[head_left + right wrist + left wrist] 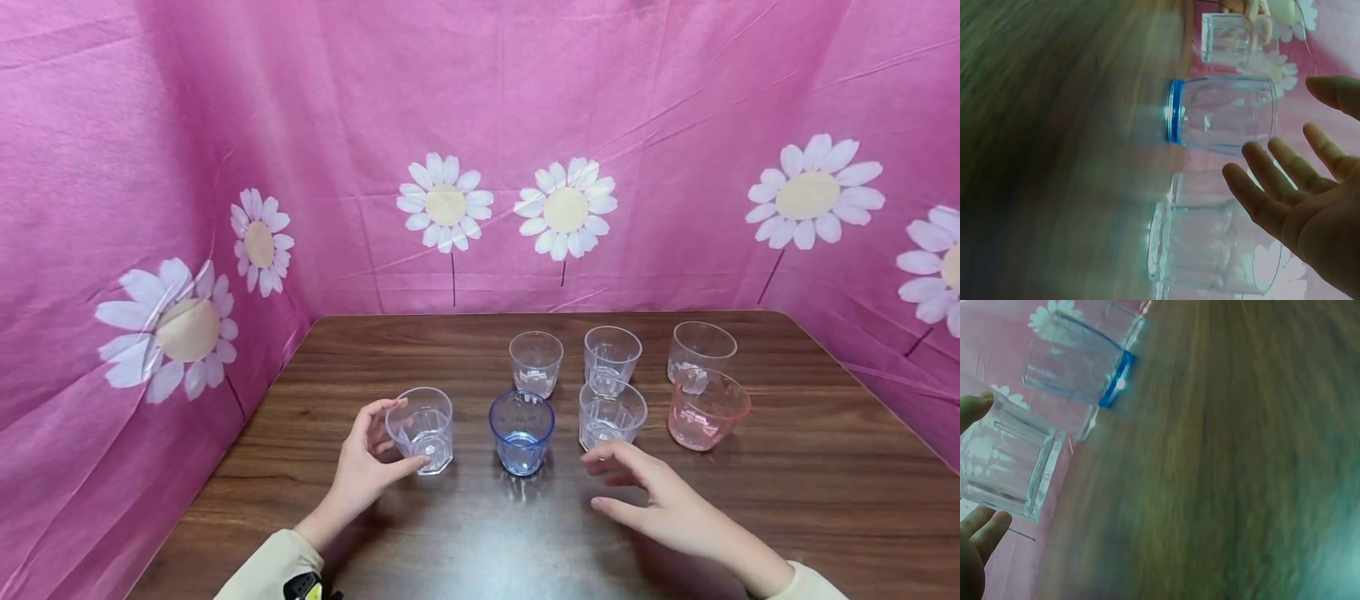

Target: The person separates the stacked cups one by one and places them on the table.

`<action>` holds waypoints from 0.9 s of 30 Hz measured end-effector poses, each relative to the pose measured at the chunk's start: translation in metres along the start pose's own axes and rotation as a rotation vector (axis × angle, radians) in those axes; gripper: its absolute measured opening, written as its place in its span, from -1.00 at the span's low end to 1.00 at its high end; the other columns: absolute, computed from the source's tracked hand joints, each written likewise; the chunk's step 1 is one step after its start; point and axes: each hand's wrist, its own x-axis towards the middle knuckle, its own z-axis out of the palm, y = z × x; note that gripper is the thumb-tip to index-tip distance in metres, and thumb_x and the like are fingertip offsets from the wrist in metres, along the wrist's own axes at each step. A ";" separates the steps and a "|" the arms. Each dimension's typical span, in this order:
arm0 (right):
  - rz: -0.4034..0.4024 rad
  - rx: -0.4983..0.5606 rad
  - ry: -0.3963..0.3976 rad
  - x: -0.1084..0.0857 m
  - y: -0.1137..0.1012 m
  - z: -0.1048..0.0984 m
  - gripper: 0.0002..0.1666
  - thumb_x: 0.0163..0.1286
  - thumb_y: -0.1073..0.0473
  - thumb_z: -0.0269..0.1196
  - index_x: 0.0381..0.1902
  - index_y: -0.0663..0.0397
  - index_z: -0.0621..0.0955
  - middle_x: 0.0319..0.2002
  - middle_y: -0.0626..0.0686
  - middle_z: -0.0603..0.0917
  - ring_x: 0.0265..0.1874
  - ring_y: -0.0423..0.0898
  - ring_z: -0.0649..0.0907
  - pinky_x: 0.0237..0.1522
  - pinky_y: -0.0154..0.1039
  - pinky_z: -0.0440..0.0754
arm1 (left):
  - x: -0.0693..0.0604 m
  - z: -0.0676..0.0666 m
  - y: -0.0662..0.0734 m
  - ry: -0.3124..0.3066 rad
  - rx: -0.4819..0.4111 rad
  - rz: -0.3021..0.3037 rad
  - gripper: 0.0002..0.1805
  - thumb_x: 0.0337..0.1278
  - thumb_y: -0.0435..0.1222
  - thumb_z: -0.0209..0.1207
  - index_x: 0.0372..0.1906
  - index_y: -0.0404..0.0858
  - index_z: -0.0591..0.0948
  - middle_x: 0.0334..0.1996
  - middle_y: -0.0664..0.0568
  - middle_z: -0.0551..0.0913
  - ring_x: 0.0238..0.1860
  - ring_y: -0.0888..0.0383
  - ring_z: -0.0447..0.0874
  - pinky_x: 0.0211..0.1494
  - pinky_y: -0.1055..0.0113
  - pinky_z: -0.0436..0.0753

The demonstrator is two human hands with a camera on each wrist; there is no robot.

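Note:
My left hand [365,462] holds a clear plastic cup [427,433], thumb on its near side and fingers behind its left side. In the left wrist view, fingertips show on opposite sides of this cup [1013,456]. A blue-tinted cup [522,437] stands upright between my two hands. My right hand [660,504] hovers over the table with loosely spread fingers and nothing in them. Just beyond its fingertips is another clear cup [612,412], and the right wrist view shows the fingers [1260,169] apart from the cups.
Behind stand three more clear cups: one at the back left [536,362], one in the middle [612,350], one at the right [703,343]. A pink-tinted cup [705,417] is at the right. Pink daisy cloth [495,108] surrounds the brown wooden table [480,533].

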 end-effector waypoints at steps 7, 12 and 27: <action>0.028 0.016 -0.034 -0.005 0.000 -0.008 -0.51 0.27 0.38 0.37 0.10 -0.08 0.53 -0.04 -0.13 0.63 -0.09 -0.10 0.67 -0.12 -0.18 0.71 | 0.002 -0.002 -0.008 -0.003 -0.015 -0.036 -0.11 -0.49 -0.69 0.52 0.16 -0.50 0.36 0.16 -0.37 0.51 0.03 0.09 0.67 -0.04 0.36 0.70; 0.034 0.007 -0.024 -0.009 0.001 -0.013 -0.54 0.27 0.40 0.36 0.07 -0.03 0.54 -0.05 -0.12 0.65 -0.09 -0.11 0.67 -0.13 -0.18 0.71 | 0.004 -0.004 -0.011 -0.005 -0.012 -0.061 -0.11 -0.48 -0.70 0.51 0.16 -0.49 0.34 0.18 -0.35 0.49 0.07 -0.03 0.65 -0.02 0.29 0.70; 0.029 -0.010 -0.029 -0.015 0.007 -0.021 -0.53 0.27 0.44 0.34 0.06 -0.09 0.54 -0.09 -0.07 0.65 -0.09 -0.15 0.64 -0.12 -0.23 0.69 | 0.004 -0.005 -0.021 -0.016 0.022 -0.096 -0.11 -0.42 -0.67 0.51 0.17 -0.46 0.31 0.20 -0.34 0.47 0.06 -0.19 0.60 -0.01 0.18 0.71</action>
